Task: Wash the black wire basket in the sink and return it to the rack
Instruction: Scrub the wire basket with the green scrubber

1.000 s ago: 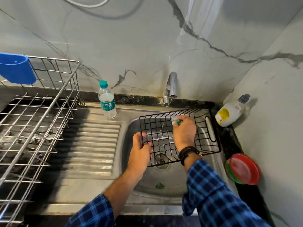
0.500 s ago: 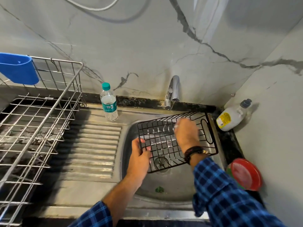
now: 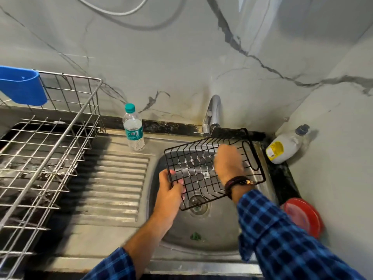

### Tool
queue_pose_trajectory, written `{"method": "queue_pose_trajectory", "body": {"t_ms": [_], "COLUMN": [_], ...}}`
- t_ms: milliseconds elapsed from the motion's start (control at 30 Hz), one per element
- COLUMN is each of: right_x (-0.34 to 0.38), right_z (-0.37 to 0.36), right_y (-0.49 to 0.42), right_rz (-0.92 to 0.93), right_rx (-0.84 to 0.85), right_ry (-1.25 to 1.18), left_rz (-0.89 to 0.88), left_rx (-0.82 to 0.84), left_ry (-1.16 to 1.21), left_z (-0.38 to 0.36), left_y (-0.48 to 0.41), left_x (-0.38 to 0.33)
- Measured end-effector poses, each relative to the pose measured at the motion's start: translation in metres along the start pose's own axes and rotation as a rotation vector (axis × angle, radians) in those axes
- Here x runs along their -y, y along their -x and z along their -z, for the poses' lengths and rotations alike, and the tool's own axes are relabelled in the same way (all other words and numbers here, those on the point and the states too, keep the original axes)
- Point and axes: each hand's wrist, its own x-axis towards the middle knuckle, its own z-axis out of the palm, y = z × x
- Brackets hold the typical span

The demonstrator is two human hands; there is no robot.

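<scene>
Head view, change since one second ago: you are tilting the black wire basket [image 3: 214, 168] more steeply over the sink [image 3: 218, 229], raising its far rim toward the tap [image 3: 213, 116]. Your right hand [image 3: 229, 163] is shifting from the basket's far wall toward its middle and right side. The green scrubber visible earlier is no longer showing under that hand. White suds are appearing on the grid wires, so the scrubbing stage is judged to be under way; rinsing and the return to the rack [image 3: 46, 154] are not yet done.

Head view, contact: your left hand [image 3: 171, 190] is gripping the basket's near-left corner, fingers [image 3: 178, 182] curled closed around the rim wire. Your right hand is pressing down inside the basket, fingers bent; whether it is holding anything cannot be told. The basket is hanging above the drain [image 3: 198, 204], apart from the sink floor.
</scene>
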Motion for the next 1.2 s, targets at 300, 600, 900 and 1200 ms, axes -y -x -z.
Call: {"method": "queue_pose_trajectory", "body": {"t_ms": [300,600,900,1200], "right_x": [0.002,0.06,0.081,0.05], "right_z": [0.001,-0.011,-0.027,-0.027], "right_y": [-0.018,-0.01,0.03,0.018], "right_rz": [-0.147,-0.296,0.036,0.123], "right_rx": [-0.197,-0.314,0.002,0.159], "right_ry": [-0.358,-0.863,-0.82,-0.748], "left_rz": [-0.012,0.067,0.006,-0.029], "left_rx": [0.021,0.015,0.12,0.112], "left_ry": [0.032,0.012,-0.041,-0.276], "left_z": [0.01,0.001,-0.003,0.002], "left_y": [-0.01,-0.008,-0.009,-0.013], "left_x": [-0.013,-0.004,-0.012,-0.017]}}
